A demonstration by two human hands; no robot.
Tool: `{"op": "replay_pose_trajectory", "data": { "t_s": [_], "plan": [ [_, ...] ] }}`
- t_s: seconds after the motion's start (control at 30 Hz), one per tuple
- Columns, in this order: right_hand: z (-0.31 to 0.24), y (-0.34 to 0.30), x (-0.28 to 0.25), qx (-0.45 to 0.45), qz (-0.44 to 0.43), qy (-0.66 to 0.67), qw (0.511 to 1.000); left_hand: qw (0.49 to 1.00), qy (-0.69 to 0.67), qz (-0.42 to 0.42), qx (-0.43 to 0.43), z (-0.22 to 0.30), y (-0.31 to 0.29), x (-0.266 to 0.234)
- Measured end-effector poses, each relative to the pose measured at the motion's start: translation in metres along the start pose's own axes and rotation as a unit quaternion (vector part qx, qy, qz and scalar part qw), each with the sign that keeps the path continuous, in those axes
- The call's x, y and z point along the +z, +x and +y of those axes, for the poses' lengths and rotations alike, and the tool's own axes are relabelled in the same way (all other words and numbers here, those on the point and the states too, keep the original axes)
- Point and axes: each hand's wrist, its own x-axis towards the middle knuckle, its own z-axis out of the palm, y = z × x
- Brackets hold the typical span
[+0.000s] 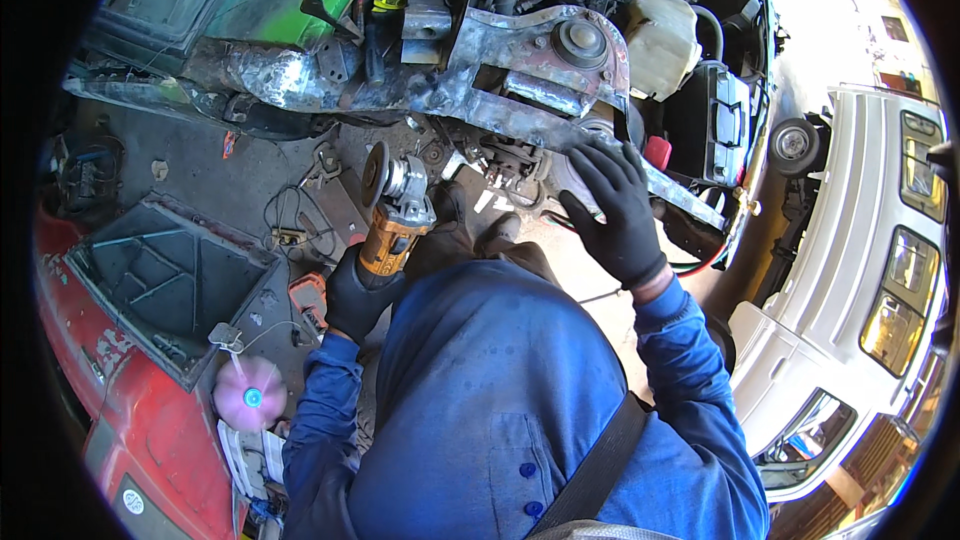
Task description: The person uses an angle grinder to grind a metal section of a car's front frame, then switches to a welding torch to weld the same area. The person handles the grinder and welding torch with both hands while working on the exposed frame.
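My left hand (362,292), in a black glove, is wrapped round the yellow body of an angle grinder (388,240). The grinder points up and away from me, its worn disc (376,174) on the left side of the metal head. My right hand (612,202), gloved in black too, has its fingers spread and holds nothing. It is close to the bare metal frame rail (530,123) of a vehicle, though I cannot tell whether the fingertips touch it. Beyond it sits a round strut mount (580,43) on a scraped metal panel.
A battery (727,120) and a pale plastic tank (662,45) sit in the engine bay. A pink spinning fan (250,395) stands at my left by a red car body (150,430). Cables and tools lie on the floor. A white van (850,260) is at the right.
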Motion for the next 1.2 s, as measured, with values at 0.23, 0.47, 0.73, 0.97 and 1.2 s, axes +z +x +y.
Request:
{"op": "replay_pose_trajectory", "data": {
  "t_s": [0.23,0.47,0.73,0.97,1.2],
  "plan": [
    [0.029,-0.041,-0.017,0.075,0.079,-0.082,0.991,1.000,-0.018,0.009,0.021,-0.003,0.011,0.003],
    [0.035,-0.058,-0.008,0.115,0.053,-0.110,0.986,0.999,-0.022,-0.008,0.026,0.008,0.017,0.002],
    [0.016,-0.074,-0.007,0.053,0.042,-0.029,0.997,1.000,-0.010,-0.008,0.021,0.029,0.013,0.007],
    [0.012,-0.088,-0.013,0.019,0.006,0.093,0.995,0.999,-0.022,-0.032,0.035,0.044,0.014,0.012],
    [0.036,-0.099,-0.038,0.078,0.110,0.056,0.989,0.997,0.001,-0.049,0.057,0.070,0.024,0.013]
  ]
}}
